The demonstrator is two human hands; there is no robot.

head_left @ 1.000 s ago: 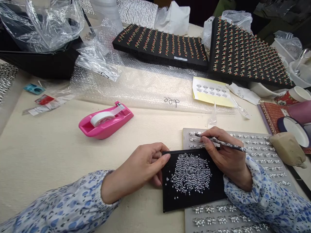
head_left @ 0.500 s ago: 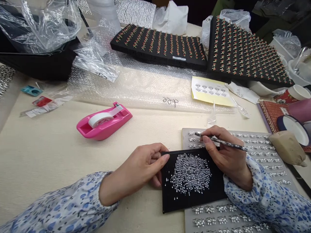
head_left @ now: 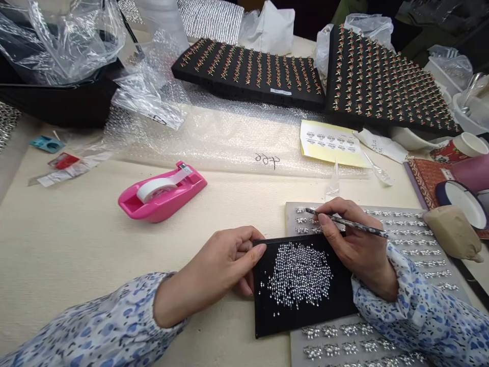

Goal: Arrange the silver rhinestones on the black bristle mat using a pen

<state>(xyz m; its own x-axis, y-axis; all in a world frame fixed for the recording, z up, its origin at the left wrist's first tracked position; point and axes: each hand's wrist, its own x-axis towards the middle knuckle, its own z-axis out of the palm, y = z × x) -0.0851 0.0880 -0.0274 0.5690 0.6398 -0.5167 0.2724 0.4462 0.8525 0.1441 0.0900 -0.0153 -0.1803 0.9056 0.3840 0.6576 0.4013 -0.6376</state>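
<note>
The left hand (head_left: 214,260) has its grip clamped on the left edge of a black pad (head_left: 267,318), which lies partly over a grey tray (head_left: 446,285) of silver pieces set in rows. A loose heap of small crystal stones (head_left: 300,275) covers the pad's middle. The right hand (head_left: 357,250) pinches a speckled pencil (head_left: 355,225), its tip just over the tray's top left rows (touching or not, I cannot tell). On the cream counter (head_left: 64,244) lie a pink tape dispenser (head_left: 162,196), bubble wrap (head_left: 214,148) and two black foam boards (head_left: 248,74) studded with red and gold pieces. A lump of putty (head_left: 453,234) sits at the tray's right edge.
</note>
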